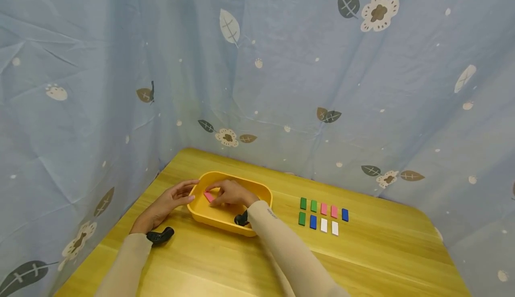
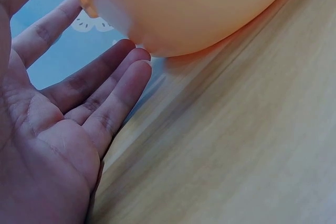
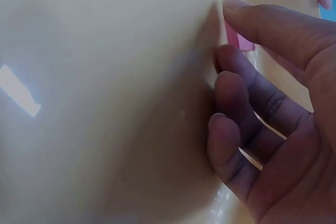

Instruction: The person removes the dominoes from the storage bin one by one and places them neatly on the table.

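My right hand [image 1: 230, 193] reaches down inside a yellow plastic basin [image 1: 261, 188]. Its thumb and index finger pinch a small flat pink block [image 1: 208, 196] near the basin's left end. In the right wrist view, part of the pink block [image 3: 244, 42] shows behind the thumb, and the other fingers curl loosely above the basin floor. My left hand [image 1: 170, 201] is at the basin's left end, its thumb and fingers spread at the rim. Seen from the left wrist, the fingers of that hand [image 2: 68, 114] extend toward the outer wall, their tips at or close to it.
Right of the basin, two rows of small rectangular blocks lie on the wooden table [image 1: 382, 239], among them a green block [image 1: 302, 218], a blue block [image 1: 345, 215] and a white block [image 1: 335, 228]. A patterned blue curtain [image 1: 281, 82] hangs behind and beside the table.
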The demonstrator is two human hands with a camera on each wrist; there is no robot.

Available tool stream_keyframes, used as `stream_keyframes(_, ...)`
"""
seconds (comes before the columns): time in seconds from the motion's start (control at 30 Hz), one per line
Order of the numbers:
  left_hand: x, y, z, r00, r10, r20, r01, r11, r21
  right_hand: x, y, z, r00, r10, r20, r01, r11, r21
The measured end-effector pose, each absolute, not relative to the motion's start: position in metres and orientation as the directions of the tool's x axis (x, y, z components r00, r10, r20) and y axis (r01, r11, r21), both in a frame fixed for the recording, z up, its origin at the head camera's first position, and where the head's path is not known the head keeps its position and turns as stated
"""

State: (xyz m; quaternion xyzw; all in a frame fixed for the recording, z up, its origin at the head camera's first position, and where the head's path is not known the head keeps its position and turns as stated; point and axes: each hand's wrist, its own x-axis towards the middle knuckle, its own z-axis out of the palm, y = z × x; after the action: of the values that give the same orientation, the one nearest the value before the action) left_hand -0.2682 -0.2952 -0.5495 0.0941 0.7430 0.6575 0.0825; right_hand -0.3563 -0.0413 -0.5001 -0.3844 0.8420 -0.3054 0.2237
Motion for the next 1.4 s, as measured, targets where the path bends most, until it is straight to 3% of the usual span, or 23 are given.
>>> stream_keyframes(0.2, -0.267, -0.294, -0.550, -0.969, 0.249, -0.005, 0.026, 0.122, 0.992, -0.356, -0.044, -0.503, -0.608, -0.783, -0.134, -0.550, 0.536, -0.640)
stream_keyframes(0.9, -0.268, -0.297, -0.549, -0.967, 0.253, 0.005, 0.035, 0.115, 0.993, -0.362, -0.041, -0.504, -0.656, -0.752, -0.060, -0.555, 0.535, -0.638)
stream_keyframes(1.4, -0.271, -0.299, -0.553, -0.962, 0.271, 0.038, 0.075, 0.127, 0.989, -0.364, -0.004, -0.479, -0.698, -0.716, 0.003, -0.508, 0.492, -0.707)
